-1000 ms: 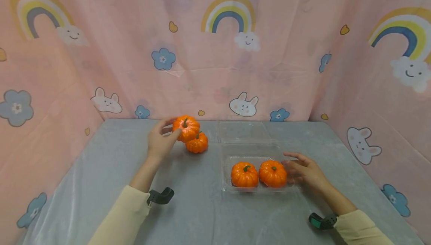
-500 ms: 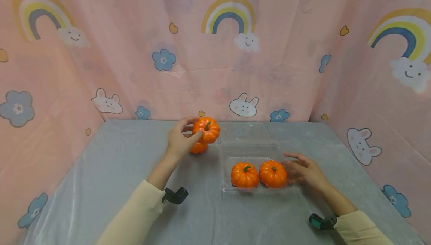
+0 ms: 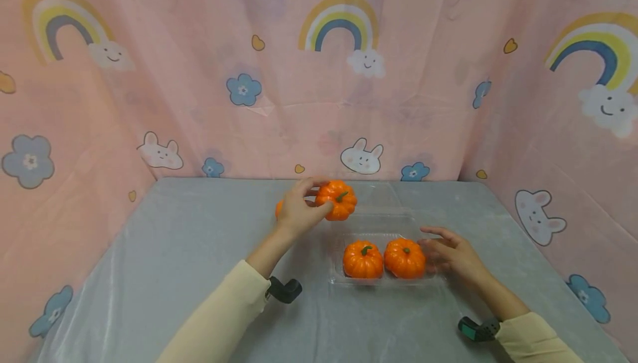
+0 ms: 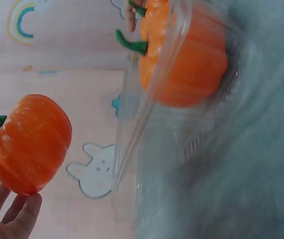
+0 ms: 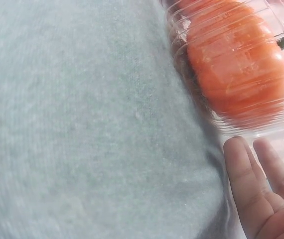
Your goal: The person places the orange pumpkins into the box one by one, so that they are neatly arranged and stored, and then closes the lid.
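My left hand (image 3: 301, 210) holds a small orange toy pumpkin (image 3: 338, 201) in the air, thumb on the near side and fingers behind. It hangs above the back left of a clear plastic box (image 3: 356, 282). Inside the box sit two more pumpkins side by side, a left one (image 3: 362, 260) and a right one (image 3: 405, 259), stems up. At the box's right end rests my right hand (image 3: 456, 255). In the right wrist view its straight fingers (image 5: 239, 159) reach the ribbed end wall, seemingly touching it. Another pumpkin (image 3: 279, 208) stands on the table, mostly hidden behind my left hand.
The box's clear lid (image 3: 376, 192) lies folded back behind it on the grey cloth-covered table (image 3: 189, 252). A pink printed curtain (image 3: 319, 113) closes off the back and both sides. Dark bands (image 3: 285, 290) are on both wrists.
My left hand has carried the pumpkin rightward, from over the table pumpkin to the back left of the box, now covering most of the table pumpkin. The right hand has stayed put.
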Tool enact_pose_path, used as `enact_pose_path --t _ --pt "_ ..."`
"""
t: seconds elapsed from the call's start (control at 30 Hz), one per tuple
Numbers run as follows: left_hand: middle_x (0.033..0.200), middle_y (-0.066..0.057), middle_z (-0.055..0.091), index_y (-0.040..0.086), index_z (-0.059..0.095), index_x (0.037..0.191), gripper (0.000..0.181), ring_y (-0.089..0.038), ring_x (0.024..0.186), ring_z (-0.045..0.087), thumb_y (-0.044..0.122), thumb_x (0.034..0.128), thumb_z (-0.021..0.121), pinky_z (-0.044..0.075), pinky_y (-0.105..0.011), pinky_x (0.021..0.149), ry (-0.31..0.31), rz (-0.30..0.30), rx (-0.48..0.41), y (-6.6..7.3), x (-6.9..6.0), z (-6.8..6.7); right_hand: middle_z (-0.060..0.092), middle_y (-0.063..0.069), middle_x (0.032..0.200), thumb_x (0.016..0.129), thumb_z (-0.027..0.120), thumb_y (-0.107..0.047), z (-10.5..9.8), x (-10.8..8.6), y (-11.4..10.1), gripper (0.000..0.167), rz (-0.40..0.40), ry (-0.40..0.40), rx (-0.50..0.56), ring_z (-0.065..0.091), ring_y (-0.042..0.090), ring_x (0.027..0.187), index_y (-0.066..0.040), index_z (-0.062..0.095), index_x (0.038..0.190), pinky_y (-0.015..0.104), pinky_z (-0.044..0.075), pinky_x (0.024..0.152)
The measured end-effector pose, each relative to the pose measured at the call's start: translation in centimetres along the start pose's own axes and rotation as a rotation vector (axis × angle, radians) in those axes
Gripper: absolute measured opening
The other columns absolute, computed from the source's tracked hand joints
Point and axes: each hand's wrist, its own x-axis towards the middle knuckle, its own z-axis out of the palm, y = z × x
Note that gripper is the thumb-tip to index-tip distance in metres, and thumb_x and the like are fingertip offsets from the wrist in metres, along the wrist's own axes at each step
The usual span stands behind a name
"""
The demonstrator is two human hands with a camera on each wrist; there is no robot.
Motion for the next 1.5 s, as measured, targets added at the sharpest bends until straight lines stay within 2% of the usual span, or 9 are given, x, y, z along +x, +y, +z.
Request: enact_pose_path --t 0.23,0.53,0.7,0.83,0.93,1.23,1.37,1.5 --pt "0.121 -0.004 0.062 0.013 0.065 0.120 0.042 -0.021 0.107 0.061 0.015 0.0784 0.071 0.056 -0.028 0.083 -0.094 0.003 0.028 0.6 0.4 2.0 0.067 0.011 0.118 0.099 0.053 -0.030 0.0 -0.1 0.1 0.056 -0.015 0.003 -0.004 0.069 0.014 0.085 0.003 0.037 0.142 0.038 0.060 0.069" --pt "0.123 -0.005 0.061 0.014 0.064 0.120 0.041 -0.022 0.110 0.059 0.015 0.0793 0.071 0.055 -0.028 0.087 -0.209 0.028 0.078 1.2 1.0 4.3 0.064 0.019 0.122 0.099 0.052 -0.031 0.1 -0.1 0.0 0.055 -0.013 0.006 -0.025 0.069 0.015 0.084 0.001 0.038 0.142 0.038 0.059 0.068" --pt "0.125 -0.005 0.061 0.016 0.064 0.122 0.042 -0.023 0.110 0.059 0.015 0.0801 0.071 0.054 -0.028 0.087 -0.255 0.034 0.106 1.3 1.2 5.5 0.067 0.008 0.118 0.099 0.053 -0.030 0.0 -0.1 0.0 0.053 -0.013 -0.011 0.007 0.069 0.014 0.085 -0.001 0.040 0.141 0.039 0.059 0.069" --pt "0.126 -0.004 0.059 0.018 0.064 0.122 0.042 -0.023 0.112 0.058 0.015 0.0810 0.071 0.053 -0.029 0.088 -0.295 0.007 0.130 1.5 1.2 6.4 0.069 -0.004 0.113 0.099 0.053 -0.029 -0.1 -0.2 0.1 0.049 -0.024 -0.031 0.037 0.070 0.012 0.088 -0.004 0.042 0.141 0.039 0.060 0.071" --pt "0.127 -0.003 0.059 0.018 0.063 0.123 0.042 -0.022 0.114 0.057 0.015 0.0820 0.071 0.052 -0.030 0.090 -0.324 0.004 0.151 1.7 1.4 7.0 0.069 -0.008 0.110 0.099 0.053 -0.029 -0.2 -0.2 0.2 0.047 -0.025 -0.033 0.043 0.070 0.013 0.088 -0.006 0.044 0.140 0.039 0.060 0.070" --pt "0.127 -0.002 0.059 0.018 0.062 0.124 0.043 -0.019 0.115 0.056 0.013 0.0820 0.073 0.050 -0.028 0.094 -0.366 0.004 0.197 2.3 1.7 8.2 0.069 -0.005 0.113 0.099 0.052 -0.029 -0.3 -0.1 0.1 0.046 -0.026 -0.046 0.051 0.070 0.012 0.089 -0.008 0.045 0.140 0.040 0.060 0.071" --pt "0.127 -0.001 0.058 0.019 0.062 0.123 0.043 -0.018 0.114 0.056 0.013 0.0823 0.073 0.050 -0.029 0.095 -0.379 -0.018 0.200 2.3 1.7 8.8 0.069 -0.011 0.110 0.100 0.052 -0.028 -0.3 -0.1 0.1 0.041 -0.030 -0.056 0.063 0.070 0.012 0.089 -0.012 0.048 0.137 0.038 0.060 0.071" --pt "0.124 0.000 0.059 0.019 0.063 0.121 0.042 -0.017 0.111 0.056 0.012 0.0819 0.075 0.051 -0.028 0.094 -0.394 -0.034 0.208 2.3 1.8 9.5 0.069 -0.014 0.108 0.099 0.053 -0.029 -0.2 -0.2 0.1 0.042 -0.025 -0.051 0.060 0.070 0.012 0.089 -0.012 0.048 0.137 0.039 0.060 0.071"
